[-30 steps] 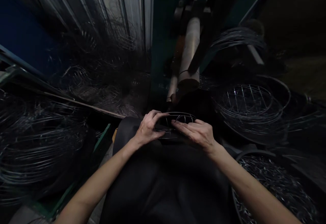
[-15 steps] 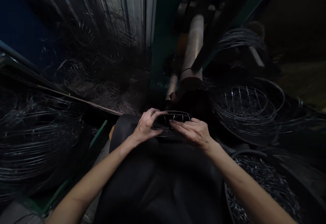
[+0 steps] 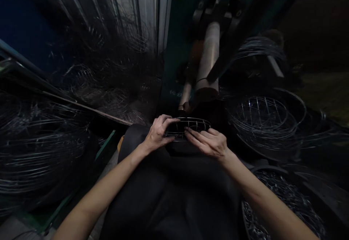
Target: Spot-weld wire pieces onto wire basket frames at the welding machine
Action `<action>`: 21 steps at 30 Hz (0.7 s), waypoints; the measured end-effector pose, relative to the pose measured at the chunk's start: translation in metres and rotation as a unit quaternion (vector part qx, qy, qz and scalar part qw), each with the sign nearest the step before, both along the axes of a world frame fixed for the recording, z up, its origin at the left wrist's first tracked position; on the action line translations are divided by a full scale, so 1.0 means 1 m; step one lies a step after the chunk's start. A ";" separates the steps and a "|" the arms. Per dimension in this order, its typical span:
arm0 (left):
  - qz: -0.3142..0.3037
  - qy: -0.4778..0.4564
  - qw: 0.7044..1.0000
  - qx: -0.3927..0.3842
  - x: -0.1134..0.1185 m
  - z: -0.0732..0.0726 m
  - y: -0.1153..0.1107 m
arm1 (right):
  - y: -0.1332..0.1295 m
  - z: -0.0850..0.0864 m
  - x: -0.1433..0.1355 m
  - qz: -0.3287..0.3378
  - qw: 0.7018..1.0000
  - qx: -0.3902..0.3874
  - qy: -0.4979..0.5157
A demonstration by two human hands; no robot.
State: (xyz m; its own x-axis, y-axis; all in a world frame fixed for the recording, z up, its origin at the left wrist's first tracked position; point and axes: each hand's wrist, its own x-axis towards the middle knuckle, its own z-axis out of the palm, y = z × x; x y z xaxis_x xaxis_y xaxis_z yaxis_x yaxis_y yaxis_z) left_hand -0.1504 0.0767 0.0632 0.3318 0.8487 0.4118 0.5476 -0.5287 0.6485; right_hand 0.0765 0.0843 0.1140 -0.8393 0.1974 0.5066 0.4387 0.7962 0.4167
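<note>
A small round wire frame (image 3: 188, 122), with rings joined by short cross wires, is held above my lap at the foot of the machine. My left hand (image 3: 159, 132) grips its left side, fingers over the upper ring and thumb on the lower one. On the right, my right hand (image 3: 211, 142) has its fingers pressed together against the frame, the fingertips reaching inside near the middle. Whether a small piece is pinched there, I cannot tell.
Metal cylinders (image 3: 209, 51) of a green machine stand ahead. At right are round wire racks (image 3: 264, 114) and a tub of small metal pieces (image 3: 286, 196). Many wire rings (image 3: 40, 156) pile up at left. Loose wire (image 3: 111, 98) lies beyond a plank. A dark apron (image 3: 171, 196) covers my lap.
The wire frame shows a little more of its right side as my right hand has shifted slightly right. My left hand keeps its grip. The view has tilted a little.
</note>
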 end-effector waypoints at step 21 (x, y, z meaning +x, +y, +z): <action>-0.019 0.027 0.998 0.054 -0.006 0.001 0.014 | 0.012 -0.001 -0.005 -0.004 1.000 0.007 0.001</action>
State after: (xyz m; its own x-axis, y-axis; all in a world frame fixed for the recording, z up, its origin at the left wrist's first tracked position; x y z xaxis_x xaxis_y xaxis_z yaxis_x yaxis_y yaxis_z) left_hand -0.1564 0.0907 0.0647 0.3862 0.7874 0.4804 0.5589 -0.6141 0.5572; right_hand 0.0719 0.0959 0.1131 -0.8370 0.1967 0.5105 0.4453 0.7870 0.4269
